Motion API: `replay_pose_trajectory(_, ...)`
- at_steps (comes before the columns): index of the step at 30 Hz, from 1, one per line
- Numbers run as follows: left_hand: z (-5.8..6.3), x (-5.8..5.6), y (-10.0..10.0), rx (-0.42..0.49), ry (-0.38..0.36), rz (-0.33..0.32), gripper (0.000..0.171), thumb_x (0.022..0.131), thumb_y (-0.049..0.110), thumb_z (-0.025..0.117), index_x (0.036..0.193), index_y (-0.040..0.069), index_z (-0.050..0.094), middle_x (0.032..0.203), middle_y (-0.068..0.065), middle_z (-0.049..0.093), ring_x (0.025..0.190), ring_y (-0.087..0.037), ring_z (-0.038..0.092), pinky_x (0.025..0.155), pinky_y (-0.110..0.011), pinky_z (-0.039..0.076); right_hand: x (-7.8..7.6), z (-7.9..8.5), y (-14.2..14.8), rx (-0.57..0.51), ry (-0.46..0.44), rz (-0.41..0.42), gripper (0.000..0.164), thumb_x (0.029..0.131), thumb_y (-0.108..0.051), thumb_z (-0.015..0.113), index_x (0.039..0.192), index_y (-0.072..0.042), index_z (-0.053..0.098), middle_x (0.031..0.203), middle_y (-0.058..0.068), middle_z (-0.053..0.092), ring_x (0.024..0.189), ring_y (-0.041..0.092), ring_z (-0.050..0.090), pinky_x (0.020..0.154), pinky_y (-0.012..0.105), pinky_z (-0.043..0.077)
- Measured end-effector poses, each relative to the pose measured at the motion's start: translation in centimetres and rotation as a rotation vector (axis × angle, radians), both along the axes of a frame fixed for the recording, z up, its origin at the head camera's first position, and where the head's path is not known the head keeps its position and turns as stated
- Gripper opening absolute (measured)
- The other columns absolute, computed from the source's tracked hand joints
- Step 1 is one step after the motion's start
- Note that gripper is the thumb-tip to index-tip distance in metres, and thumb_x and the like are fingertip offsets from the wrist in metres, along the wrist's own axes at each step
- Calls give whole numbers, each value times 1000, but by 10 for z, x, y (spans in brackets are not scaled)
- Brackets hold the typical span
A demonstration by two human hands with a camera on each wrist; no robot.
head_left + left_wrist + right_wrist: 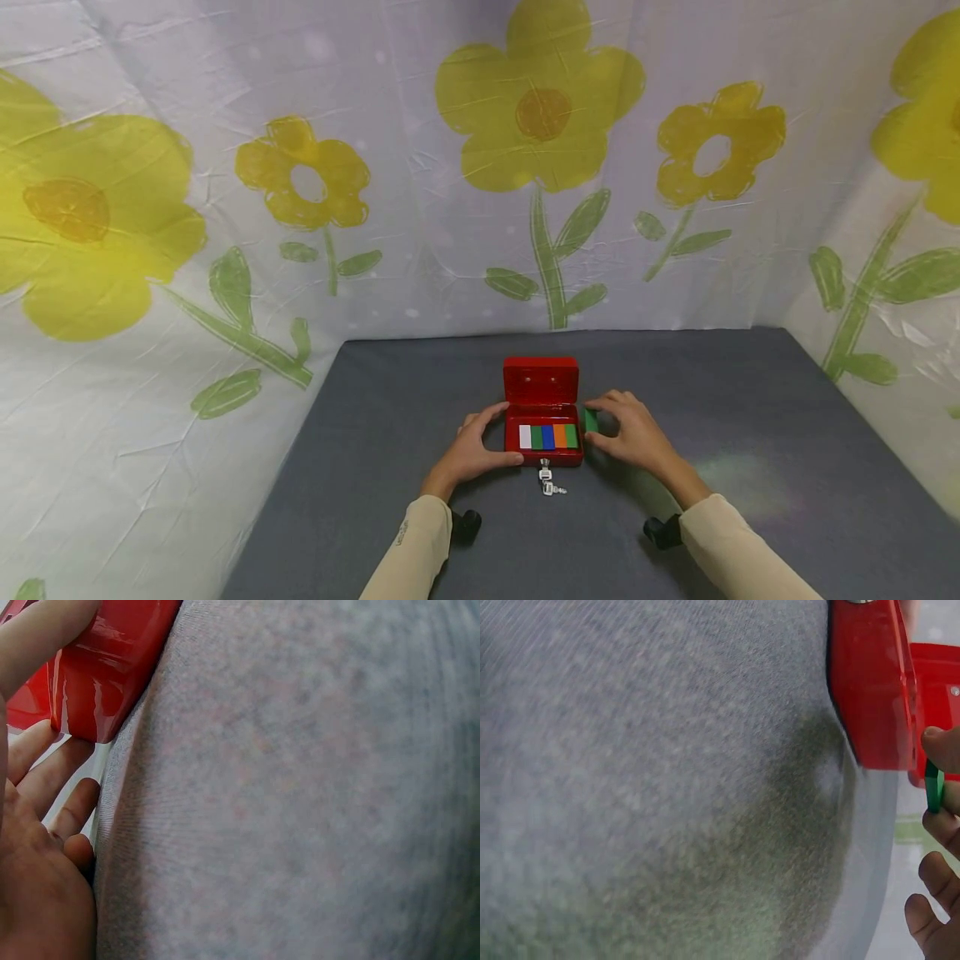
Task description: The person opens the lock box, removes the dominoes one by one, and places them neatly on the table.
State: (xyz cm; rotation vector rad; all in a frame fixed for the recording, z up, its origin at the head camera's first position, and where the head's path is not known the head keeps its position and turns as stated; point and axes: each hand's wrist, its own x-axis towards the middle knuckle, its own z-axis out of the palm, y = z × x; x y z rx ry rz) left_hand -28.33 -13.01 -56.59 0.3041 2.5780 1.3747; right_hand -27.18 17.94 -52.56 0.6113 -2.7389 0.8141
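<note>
A small red cash box stands on the table with its lid raised. Inside lies a row of flat blocks: white, green, blue, orange and another green at the right end. My left hand holds the box's left side, thumb at the front corner and fingers toward the back. Between thumb and fingertips, my right hand pinches a thin green block just beside the box's right wall. The right wrist view shows this green block edge-on.
Keys hang from the lock at the box's front, lying on the grey tabletop. A curtain with yellow flowers surrounds the table's back and sides. Each wrist carries a black device, the left one and the right one.
</note>
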Motion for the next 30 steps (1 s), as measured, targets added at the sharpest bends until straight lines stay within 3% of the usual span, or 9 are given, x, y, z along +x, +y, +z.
replay_pose_trajectory(8, 1, -1, -2, 7, -5, 2, 94, 70, 54, 87, 151, 44, 42, 154, -4, 44, 140, -29, 38, 109, -65, 41, 1, -3, 5, -7, 4, -2, 47, 81, -19, 85, 123, -5, 72, 110, 8, 69, 98, 26, 57, 82, 46, 50)
replay_pose_trajectory(15, 2, -2, -3, 9, -10, -7, 93, 70, 55, 87, 151, 45, 42, 154, -4, 43, 140, -29, 38, 110, -66, 41, 0, -7, 9, 27, -23, -19, 46, 81, -19, 84, 122, -4, 72, 110, 9, 68, 100, 26, 57, 89, 53, 49)
replay_pose_trajectory(30, 1, -1, -2, 15, -3, -9, 93, 71, 55, 87, 151, 43, 43, 154, -3, 44, 139, -28, 37, 110, -64, 41, 0, -13, 18, 71, -41, -22, 44, 81, -20, 86, 120, -3, 72, 110, 9, 69, 100, 28, 58, 87, 54, 49)
